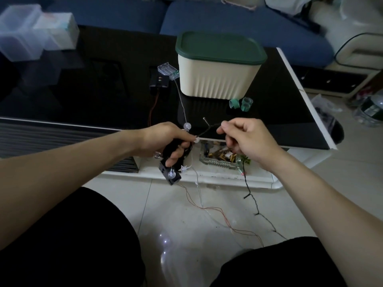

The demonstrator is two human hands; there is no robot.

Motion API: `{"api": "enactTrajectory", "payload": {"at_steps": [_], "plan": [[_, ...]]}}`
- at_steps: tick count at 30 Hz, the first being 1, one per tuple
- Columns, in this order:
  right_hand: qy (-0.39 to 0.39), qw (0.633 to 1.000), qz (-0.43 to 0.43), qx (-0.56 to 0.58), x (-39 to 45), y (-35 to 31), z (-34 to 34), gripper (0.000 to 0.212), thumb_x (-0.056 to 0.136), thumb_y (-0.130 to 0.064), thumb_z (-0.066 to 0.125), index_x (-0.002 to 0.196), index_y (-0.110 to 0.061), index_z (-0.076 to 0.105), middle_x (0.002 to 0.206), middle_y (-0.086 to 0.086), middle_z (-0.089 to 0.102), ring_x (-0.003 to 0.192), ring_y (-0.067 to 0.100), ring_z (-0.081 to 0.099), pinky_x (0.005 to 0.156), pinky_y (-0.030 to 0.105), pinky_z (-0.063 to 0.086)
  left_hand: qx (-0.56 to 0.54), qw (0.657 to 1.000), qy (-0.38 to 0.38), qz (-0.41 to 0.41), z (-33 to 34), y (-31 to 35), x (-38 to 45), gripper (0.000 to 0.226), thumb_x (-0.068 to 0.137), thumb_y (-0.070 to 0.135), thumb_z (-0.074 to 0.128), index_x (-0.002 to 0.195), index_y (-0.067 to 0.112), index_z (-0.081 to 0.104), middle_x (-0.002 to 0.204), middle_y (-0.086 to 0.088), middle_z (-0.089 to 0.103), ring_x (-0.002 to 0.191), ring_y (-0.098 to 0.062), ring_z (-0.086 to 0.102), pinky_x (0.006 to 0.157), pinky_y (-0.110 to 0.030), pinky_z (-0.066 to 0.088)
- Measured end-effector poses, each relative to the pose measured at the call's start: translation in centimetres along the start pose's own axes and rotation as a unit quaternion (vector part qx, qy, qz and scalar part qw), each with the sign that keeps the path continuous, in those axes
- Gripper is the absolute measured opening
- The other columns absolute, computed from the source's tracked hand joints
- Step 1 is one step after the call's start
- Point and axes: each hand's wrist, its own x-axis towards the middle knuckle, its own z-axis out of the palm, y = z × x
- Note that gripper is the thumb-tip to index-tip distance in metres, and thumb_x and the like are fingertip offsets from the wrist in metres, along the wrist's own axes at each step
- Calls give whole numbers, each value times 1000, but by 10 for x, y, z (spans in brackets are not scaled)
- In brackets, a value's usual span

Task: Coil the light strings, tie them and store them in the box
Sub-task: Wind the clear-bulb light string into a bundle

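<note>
A person's left hand (165, 139) is gripping a bundle of dark light-string wire (184, 149), its fingers curled round it, with a black battery case (169, 172) and round clear bulbs (172, 174) dangling just below the fingers. The right hand (246, 137) is pinching the same black wire between thumb and forefinger, so a short length is running between the two hands. From the right hand the wire is trailing down onto the pale tiled floor (207, 204). Beyond the hands, a cream ribbed plastic box with a green lid (217, 65) is sitting closed on the black glass table (103, 79), well apart from the wire.
</note>
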Motion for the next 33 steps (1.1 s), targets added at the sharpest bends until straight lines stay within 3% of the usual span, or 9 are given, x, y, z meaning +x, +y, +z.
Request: {"api": "enactTrajectory", "payload": {"at_steps": [5,11,15,21,25,28,31,33], "plan": [[33,999,28,-23,6,6,4,27,101,-30,59,85,-16,74,55,-6,62,48,6,52,53,19,43,-62,998,6,12,3,5,0,42,97,27,48,58,17,37,45,-6,41,32,-18,37,40,-24,31],[-92,984,107,-106,5,13,3,40,100,-43,57,83,-10,73,63,-2,67,64,10,61,78,30,52,-282,952,109,53,-10,9,4,38,99,30,45,62,22,38,48,2,36,35,-12,30,37,-22,30],[-194,967,118,-118,1,11,10,29,105,-28,52,92,-11,71,68,0,68,63,11,65,61,19,48,-358,921,141,63,-9,12,4,36,102,33,39,69,18,42,57,0,44,44,-15,43,44,-23,39],[-215,960,36,-178,-8,-10,36,28,102,-30,56,84,-21,75,51,-8,53,48,9,45,54,25,44,-330,937,90,75,2,13,6,28,101,32,43,92,7,53,86,-15,70,77,-25,70,70,-29,57],[-216,954,5,-209,-15,-19,42,27,101,-26,58,88,-13,78,37,-15,44,38,2,43,43,13,30,-262,957,98,72,11,11,8,27,100,12,51,110,-11,59,99,-20,73,79,-20,74,71,-25,60],[-182,960,6,-212,-13,-20,38,26,98,-24,60,82,-15,78,35,-12,43,34,5,40,40,14,29,-227,966,104,75,12,4,11,22,93,2,58,107,-15,59,100,-21,73,85,-23,74,77,-27,60],[-143,968,11,-208,-9,-18,32,25,96,-24,62,78,-18,78,40,-7,46,33,7,37,39,18,31,-187,973,114,80,10,2,11,43,79,7,69,112,-18,56,100,-21,74,103,-37,69,91,-34,57],[-146,970,8,-196,-9,-20,29,24,96,-25,62,79,-18,78,48,-2,50,35,9,38,40,21,33,-175,973,119,93,12,1,13,19,80,5,68,94,-5,59,99,-19,74,96,-34,71,86,-35,59]]}}
